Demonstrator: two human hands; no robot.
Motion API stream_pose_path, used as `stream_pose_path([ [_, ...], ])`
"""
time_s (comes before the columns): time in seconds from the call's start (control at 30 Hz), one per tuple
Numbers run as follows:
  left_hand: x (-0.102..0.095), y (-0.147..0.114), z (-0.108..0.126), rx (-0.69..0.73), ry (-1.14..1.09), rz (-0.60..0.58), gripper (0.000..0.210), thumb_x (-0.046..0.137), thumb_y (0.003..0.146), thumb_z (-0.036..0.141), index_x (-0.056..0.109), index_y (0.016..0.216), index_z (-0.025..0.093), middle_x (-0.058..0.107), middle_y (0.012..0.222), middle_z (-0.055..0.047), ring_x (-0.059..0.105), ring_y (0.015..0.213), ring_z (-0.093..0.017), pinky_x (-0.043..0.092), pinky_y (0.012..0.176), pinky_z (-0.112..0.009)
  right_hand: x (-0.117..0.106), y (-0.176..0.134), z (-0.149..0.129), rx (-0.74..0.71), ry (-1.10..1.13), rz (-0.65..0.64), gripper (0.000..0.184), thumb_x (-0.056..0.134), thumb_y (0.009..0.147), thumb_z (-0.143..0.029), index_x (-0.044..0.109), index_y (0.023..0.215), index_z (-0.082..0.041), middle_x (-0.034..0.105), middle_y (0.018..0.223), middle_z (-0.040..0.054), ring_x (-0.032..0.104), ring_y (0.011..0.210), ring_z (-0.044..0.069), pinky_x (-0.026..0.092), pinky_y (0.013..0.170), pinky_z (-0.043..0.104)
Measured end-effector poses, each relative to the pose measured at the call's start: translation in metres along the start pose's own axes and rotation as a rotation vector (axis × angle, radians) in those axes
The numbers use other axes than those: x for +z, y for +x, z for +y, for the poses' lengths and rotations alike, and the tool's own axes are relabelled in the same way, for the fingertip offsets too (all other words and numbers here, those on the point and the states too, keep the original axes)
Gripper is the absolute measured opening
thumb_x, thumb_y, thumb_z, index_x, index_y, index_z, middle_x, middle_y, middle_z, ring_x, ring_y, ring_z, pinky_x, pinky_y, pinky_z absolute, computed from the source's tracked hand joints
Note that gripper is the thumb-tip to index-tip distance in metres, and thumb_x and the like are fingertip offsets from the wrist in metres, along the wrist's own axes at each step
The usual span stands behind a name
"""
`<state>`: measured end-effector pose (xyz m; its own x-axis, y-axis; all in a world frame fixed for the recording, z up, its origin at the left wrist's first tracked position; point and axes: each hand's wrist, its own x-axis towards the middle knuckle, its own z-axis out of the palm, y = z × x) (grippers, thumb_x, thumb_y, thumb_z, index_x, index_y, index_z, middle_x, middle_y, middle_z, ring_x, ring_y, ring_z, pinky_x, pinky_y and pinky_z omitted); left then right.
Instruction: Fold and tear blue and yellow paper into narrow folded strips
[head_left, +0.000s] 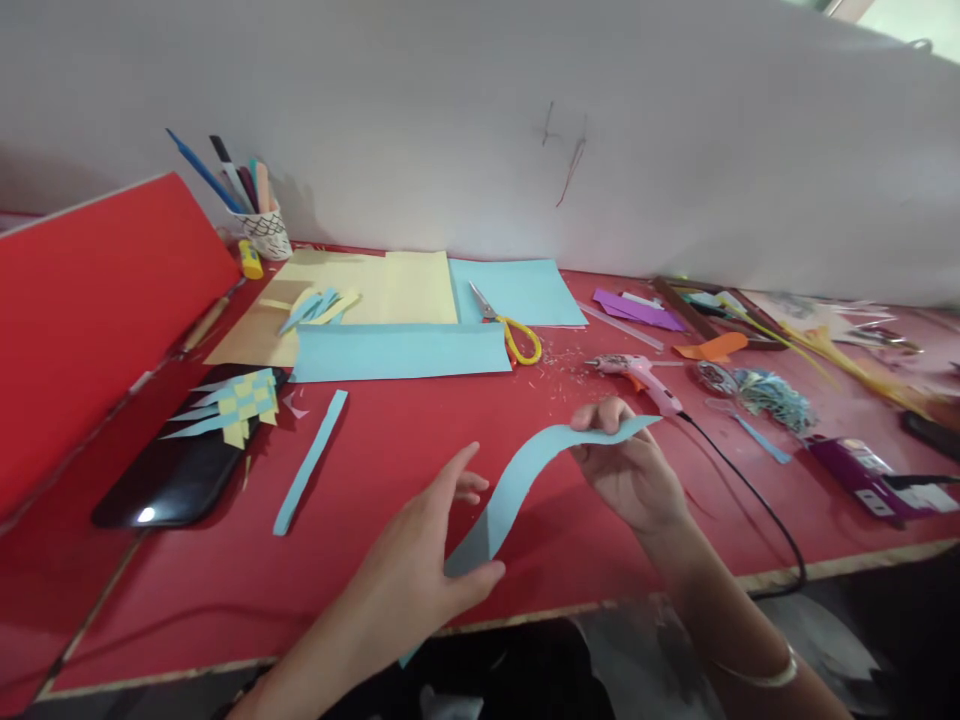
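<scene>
A light blue paper strip (517,485) curves in the air over the red table. Near its upper end it is pinched by my right hand (626,465), thumb and fingers closed on it. My left hand (420,565) is at the lower part of the strip, thumb and fingers spread apart, with the paper passing behind the thumb. Part of the strip there is hidden by the hand. A narrow blue strip (310,463) lies flat to the left. Behind it is a wide blue paper piece (397,352), with yellow-handled scissors (514,330) touching its right end.
A woven blue-and-yellow paper piece (244,402) rests on a black phone (176,480). A pink glue gun (637,375) lies beyond my right hand, its cord trailing over the table edge. A pen cup (266,232), yellow sheets (412,285) and a purple box (855,475) are around.
</scene>
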<state>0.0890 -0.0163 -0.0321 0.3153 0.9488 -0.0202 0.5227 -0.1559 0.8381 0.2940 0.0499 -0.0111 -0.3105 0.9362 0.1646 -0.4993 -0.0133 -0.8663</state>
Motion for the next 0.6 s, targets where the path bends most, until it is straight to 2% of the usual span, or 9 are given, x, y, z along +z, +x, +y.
stream_pose_path([
  [0.13,0.010,0.007,0.001,-0.024,-0.004,0.081,0.071,0.053,0.068,0.025,0.017,0.130,0.025,0.052,0.111,-0.007,0.056,0.088,-0.017,0.048,0.074,-0.035,0.004,-0.001,0.001,0.010,0.023,0.013,0.011,0.065,0.070,-0.028,0.055,0.068,-0.023,0.062,0.081,-0.0047,0.059,0.073,0.004,0.047,0.071,0.011],
  [0.23,0.010,0.009,0.002,0.051,0.085,0.156,0.064,0.047,0.074,0.022,0.015,0.130,0.025,0.053,0.108,-0.007,0.057,0.082,-0.015,0.049,0.068,-0.030,0.002,-0.001,0.000,0.006,0.009,0.046,0.012,0.065,0.069,-0.027,0.054,0.067,-0.023,0.061,0.084,-0.0048,0.059,0.075,0.004,0.047,0.071,0.010],
  [0.3,0.006,0.009,-0.001,0.147,0.232,0.165,0.056,0.038,0.079,0.016,0.018,0.130,0.024,0.054,0.106,-0.008,0.057,0.081,-0.014,0.049,0.066,-0.027,-0.003,0.000,-0.002,-0.031,-0.042,0.060,0.013,0.065,0.069,-0.028,0.052,0.067,-0.024,0.060,0.084,-0.0041,0.058,0.076,0.005,0.047,0.071,0.012],
  [0.37,0.001,0.010,-0.007,0.214,0.489,0.170,0.052,0.029,0.079,0.006,0.027,0.128,0.021,0.056,0.101,-0.009,0.058,0.075,-0.014,0.048,0.063,-0.027,-0.012,0.000,-0.005,-0.074,-0.134,0.078,0.014,0.064,0.069,-0.030,0.051,0.067,-0.024,0.059,0.085,-0.0032,0.058,0.079,0.007,0.047,0.071,0.015],
  [0.43,-0.003,0.012,-0.014,0.252,0.773,0.193,0.053,0.025,0.076,-0.001,0.037,0.124,0.018,0.057,0.094,-0.009,0.059,0.071,-0.015,0.046,0.062,-0.029,-0.021,0.001,-0.006,-0.100,-0.288,0.129,0.013,0.062,0.070,-0.031,0.050,0.071,-0.025,0.057,0.091,-0.0015,0.056,0.087,0.010,0.046,0.077,0.021],
  [0.5,-0.006,0.015,-0.019,0.296,0.975,0.198,0.055,0.023,0.073,-0.005,0.044,0.120,0.014,0.058,0.090,-0.010,0.059,0.075,-0.017,0.045,0.064,-0.030,-0.027,0.000,-0.004,-0.137,-0.533,0.227,0.015,0.060,0.071,-0.031,0.050,0.082,-0.026,0.055,0.099,0.0016,0.052,0.097,0.016,0.042,0.086,0.031],
  [0.6,-0.005,0.017,-0.023,0.325,1.080,0.131,0.052,0.024,0.073,-0.006,0.047,0.117,0.010,0.058,0.090,-0.011,0.058,0.081,-0.018,0.044,0.066,-0.029,-0.022,-0.005,0.005,-0.301,-1.086,0.327,0.033,0.060,0.071,-0.028,0.048,0.101,-0.026,0.048,0.113,0.0068,0.042,0.110,0.023,0.028,0.095,0.047],
])
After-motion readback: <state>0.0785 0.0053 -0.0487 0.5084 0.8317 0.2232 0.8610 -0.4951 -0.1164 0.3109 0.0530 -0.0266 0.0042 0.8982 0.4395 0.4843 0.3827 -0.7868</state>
